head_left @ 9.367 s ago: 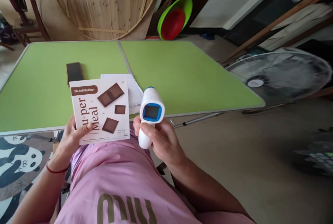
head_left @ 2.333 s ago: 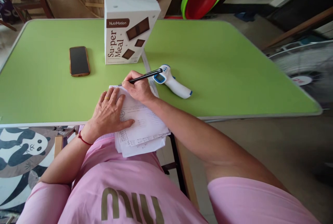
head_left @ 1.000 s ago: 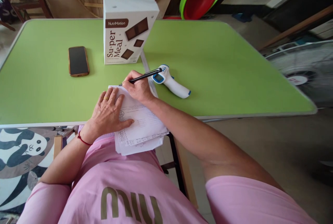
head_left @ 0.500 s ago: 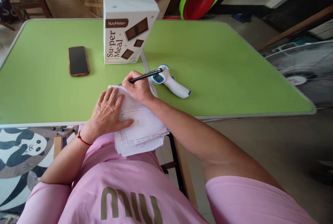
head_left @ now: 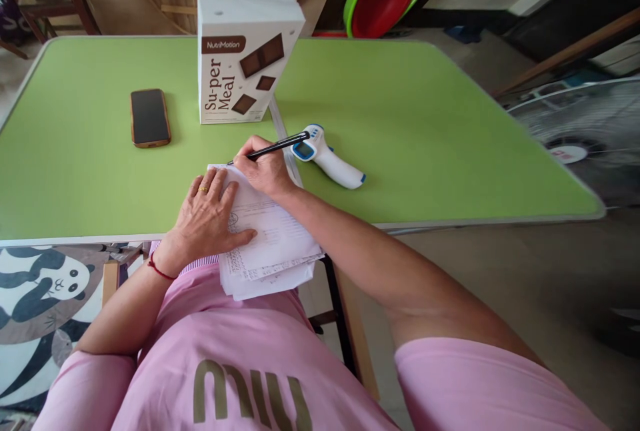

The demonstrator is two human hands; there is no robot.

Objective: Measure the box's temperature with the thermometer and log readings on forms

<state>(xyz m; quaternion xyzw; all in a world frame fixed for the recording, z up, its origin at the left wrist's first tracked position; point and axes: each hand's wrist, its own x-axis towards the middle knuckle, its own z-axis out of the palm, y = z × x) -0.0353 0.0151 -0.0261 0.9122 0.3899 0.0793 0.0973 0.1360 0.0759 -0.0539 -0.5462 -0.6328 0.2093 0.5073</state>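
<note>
1. Right hand (head_left: 265,171) is gripping a black pen (head_left: 280,145), thumb and fingers pinching its lower barrel.
2. Pen is sitting within that hand, above the far edge of a stack of papers (head_left: 275,237). Long axis is slanting across the view: nib pointing left and slightly toward the wearer, blunt end pointing right and away. I am not managing to tell whether the nib is touching paper.
3. Right hand is holding the pen, so it is lying nearer; left fingertips are resting just beside the nib.
4. Papers are lying beneath both hands, long axis running roughly away from the body, near end jutting past the table's front edge.
5. Left hand (head_left: 203,219) is lying flat on the papers' left side, fingers spreading and pointing away from the wearer, grasping nothing.
6. Just right of the pen hand, I am noting a white thermometer (head_left: 333,163) lying on the green table (head_left: 425,137), handle pointing right and nearer.
7. Beyond the hands, a white box (head_left: 245,64) is standing upright; a phone (head_left: 150,117) is lying left of it.
</note>
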